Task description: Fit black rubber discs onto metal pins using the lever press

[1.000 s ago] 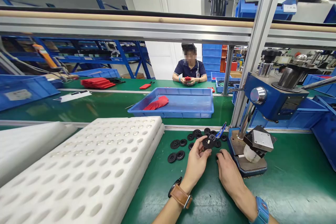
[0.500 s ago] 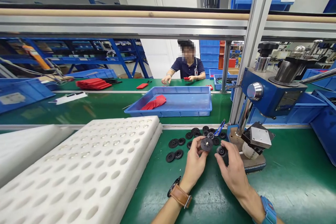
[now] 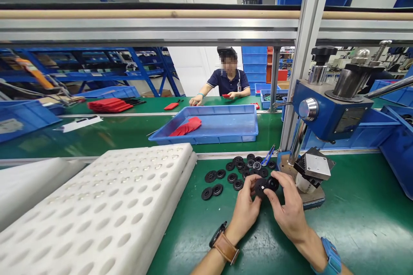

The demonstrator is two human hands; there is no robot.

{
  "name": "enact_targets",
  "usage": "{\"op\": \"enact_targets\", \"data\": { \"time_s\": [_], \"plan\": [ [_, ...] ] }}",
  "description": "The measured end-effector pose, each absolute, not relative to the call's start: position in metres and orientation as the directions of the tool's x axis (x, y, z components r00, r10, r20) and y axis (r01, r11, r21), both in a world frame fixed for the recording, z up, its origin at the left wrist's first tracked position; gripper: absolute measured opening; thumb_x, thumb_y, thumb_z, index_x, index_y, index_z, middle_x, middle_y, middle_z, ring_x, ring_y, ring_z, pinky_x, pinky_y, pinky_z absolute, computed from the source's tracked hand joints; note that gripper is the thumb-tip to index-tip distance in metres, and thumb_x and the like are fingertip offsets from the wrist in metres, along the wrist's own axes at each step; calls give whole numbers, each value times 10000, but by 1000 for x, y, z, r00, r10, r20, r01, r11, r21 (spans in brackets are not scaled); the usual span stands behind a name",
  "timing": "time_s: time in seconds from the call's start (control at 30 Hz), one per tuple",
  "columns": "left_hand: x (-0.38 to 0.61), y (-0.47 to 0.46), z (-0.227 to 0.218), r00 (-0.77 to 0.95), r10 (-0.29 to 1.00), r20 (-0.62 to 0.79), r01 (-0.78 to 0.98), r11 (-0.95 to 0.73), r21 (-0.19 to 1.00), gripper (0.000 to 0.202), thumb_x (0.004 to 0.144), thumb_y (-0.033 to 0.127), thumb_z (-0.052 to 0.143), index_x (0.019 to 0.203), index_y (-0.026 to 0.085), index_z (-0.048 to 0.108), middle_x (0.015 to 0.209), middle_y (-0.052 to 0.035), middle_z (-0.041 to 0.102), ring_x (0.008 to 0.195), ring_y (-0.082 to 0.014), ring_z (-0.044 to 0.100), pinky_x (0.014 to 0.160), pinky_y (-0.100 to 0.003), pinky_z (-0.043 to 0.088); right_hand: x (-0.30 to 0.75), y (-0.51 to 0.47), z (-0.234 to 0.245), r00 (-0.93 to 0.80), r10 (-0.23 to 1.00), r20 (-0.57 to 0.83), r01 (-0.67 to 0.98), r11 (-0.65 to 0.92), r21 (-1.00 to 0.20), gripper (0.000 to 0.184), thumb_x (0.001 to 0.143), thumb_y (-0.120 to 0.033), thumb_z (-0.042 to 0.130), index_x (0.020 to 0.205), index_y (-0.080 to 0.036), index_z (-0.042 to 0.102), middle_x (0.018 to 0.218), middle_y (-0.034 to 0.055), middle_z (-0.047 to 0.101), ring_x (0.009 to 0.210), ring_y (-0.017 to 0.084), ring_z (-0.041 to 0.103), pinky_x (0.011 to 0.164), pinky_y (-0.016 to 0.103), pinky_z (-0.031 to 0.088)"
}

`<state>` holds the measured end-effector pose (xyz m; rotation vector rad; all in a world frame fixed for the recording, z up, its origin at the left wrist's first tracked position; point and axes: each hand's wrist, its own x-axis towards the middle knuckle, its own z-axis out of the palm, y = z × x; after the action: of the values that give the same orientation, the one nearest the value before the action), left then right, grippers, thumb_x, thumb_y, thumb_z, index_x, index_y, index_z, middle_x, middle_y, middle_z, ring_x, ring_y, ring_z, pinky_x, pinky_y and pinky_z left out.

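Observation:
Between thumb and fingers, my left hand grips a flat black disc with a small pale centre. My right hand pinches a smaller ringed black wheel, held against or just overlapping the disc's right edge; whether they touch I cannot tell. Both pieces are raised over the green bench. Behind my hands several loose black wheels lie scattered. Blue-handled nippers rest at the back of that group, close to the press base.
A blue hand press with a metal block on its base stands right. White foam trays with round holes fill the left. A blue tray holding red cloth lies behind. Across the bench sits a co-worker.
My left hand has moved right, bringing the disc up to the wheel in my right hand. The disc has turned a little. The co-worker's arm has reached further to the left.

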<state>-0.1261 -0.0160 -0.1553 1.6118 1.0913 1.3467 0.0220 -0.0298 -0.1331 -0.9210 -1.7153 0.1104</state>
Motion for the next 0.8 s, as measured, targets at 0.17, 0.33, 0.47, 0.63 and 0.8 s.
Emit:
{"op": "enact_targets", "data": {
  "time_s": [0.17, 0.33, 0.47, 0.63, 0.8],
  "plan": [
    [-129, -16, -158, 99, 918, 385, 165, -396, 903, 415, 826, 79, 541, 1213, 230, 552, 1208, -76, 684, 1082, -216, 668, 956, -362, 527, 20, -32, -132, -209, 611, 763, 466, 749, -472, 471, 1003, -175, 540, 1459, -253, 453, 1277, 112, 642, 1223, 250, 592, 1034, 462, 541],
    [-131, -15, -164, 111, 905, 411, 229, -425, 875, 513, 782, 21, 505, 1249, 229, 559, 1240, -80, 681, 1128, -232, 650, 1015, -394, 486, 21, -29, -131, -294, 612, 734, 444, 768, -462, 535, 999, -144, 521, 1509, -264, 410, 1323, 105, 637, 1246, 247, 585, 1055, 470, 535],
    [-133, -15, -163, 126, 896, 427, 255, -445, 859, 536, 785, 12, 496, 1272, 229, 548, 1270, -86, 671, 1140, -235, 645, 1014, -395, 488, 22, -28, -131, -310, 600, 737, 426, 781, -456, 558, 992, -132, 537, 1515, -270, 402, 1342, 99, 635, 1258, 243, 582, 1066, 474, 531],
    [-134, -16, -159, 138, 881, 453, 263, -474, 840, 548, 782, 9, 483, 1283, 221, 548, 1281, -99, 669, 1165, -240, 641, 1027, -403, 490, 23, -29, -129, -326, 588, 740, 408, 794, -451, 537, 996, -130, 524, 1507, -263, 424, 1365, 109, 626, 1275, 252, 582, 1056, 484, 543],
    [-134, -15, -160, 133, 880, 457, 277, -475, 835, 599, 745, 1, 472, 1296, 223, 549, 1289, -101, 667, 1181, -244, 638, 1047, -425, 483, 23, -28, -128, -341, 579, 741, 407, 801, -438, 549, 991, -127, 513, 1516, -258, 421, 1375, 114, 626, 1283, 259, 586, 1053, 486, 549]
  ]
}}
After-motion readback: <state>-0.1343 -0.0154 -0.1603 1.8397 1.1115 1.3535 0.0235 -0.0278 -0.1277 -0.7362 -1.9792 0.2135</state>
